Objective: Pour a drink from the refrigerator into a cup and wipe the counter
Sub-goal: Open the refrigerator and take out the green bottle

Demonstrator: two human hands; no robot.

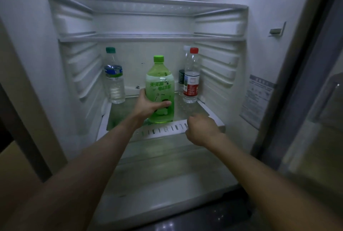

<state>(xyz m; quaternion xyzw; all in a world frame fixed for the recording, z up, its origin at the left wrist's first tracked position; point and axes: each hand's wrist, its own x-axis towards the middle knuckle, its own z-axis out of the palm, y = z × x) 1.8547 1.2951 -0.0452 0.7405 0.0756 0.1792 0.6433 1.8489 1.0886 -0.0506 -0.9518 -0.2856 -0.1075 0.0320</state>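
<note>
The left hand [148,103] covers the lower left side of the green bottle [160,89], and its fingers go behind the bottle where they cannot be seen. A white-capped bottle [182,72] near the back right corner of the shelf [161,130] is mostly hidden behind the red-capped bottle [192,76]. The right hand [201,128] is blurry, with its fingers tucked out of sight. Both arms are cut off by the bottom edge. The sticker [257,99] has words too small to read.
</note>
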